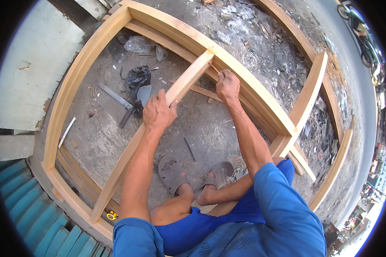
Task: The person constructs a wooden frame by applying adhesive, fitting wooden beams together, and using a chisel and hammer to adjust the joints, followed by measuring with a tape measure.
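A large frame of pale wooden beams (244, 81) surrounds me, with a wooden crossbar (188, 79) running from its far beam to the near left side. Around the middle of this crossbar, my left hand (158, 111) is closed, fingers over the top edge. To the right, my right hand (228, 88) is pinched on a thin brown stick (214, 67). The stick's far end points at the corner where crossbar and far beam meet; whether it touches the wood I cannot tell. Most of the stick is hidden by my fingers.
Inside the frame lie a grey metal strip (116, 95), a black plastic bag (138, 79) and a yellow tape measure (112, 215). More beams (313, 90) extend at the right. Rubble (236, 30) covers ground beyond. Teal corrugated sheeting (25, 205) stands left; a motorbike (364, 38) is at the road.
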Demonstrator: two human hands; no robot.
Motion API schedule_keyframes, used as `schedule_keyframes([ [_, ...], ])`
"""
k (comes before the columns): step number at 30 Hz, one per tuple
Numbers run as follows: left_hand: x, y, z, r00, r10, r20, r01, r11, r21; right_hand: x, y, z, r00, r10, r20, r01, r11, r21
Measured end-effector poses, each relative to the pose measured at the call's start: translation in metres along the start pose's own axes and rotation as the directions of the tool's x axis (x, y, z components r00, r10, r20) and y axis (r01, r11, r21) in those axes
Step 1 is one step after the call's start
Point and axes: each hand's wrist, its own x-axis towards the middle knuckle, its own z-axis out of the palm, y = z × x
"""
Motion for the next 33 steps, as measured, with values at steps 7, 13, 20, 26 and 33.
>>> schedule_keyframes([
  [7,-0.001,0.0,0.0,1.0,-0.021,0.002,0.021,1.0,0.014,0.005,-0.014,0.0,0.997,0.07,0.035,-0.065,0.99,-0.128],
  [13,0.002,0.002,0.002,1.0,-0.009,-0.001,0.009,1.0,0.014,0.008,-0.011,0.002,0.998,0.062,0.031,-0.056,0.986,-0.157],
  [20,0.001,0.0,0.001,1.0,-0.015,0.009,0.015,1.0,-0.004,0.007,-0.008,0.005,0.988,-0.146,-0.046,0.14,0.984,-0.113],
  [26,0.001,0.0,0.002,1.0,-0.017,-0.006,0.017,1.0,0.008,-0.004,-0.011,0.016,0.965,-0.262,-0.009,0.261,0.965,-0.035],
  [33,0.002,0.002,-0.001,0.999,-0.024,0.03,0.024,1.0,0.004,0.007,-0.013,0.005,0.987,-0.159,0.021,0.16,0.985,-0.061],
])
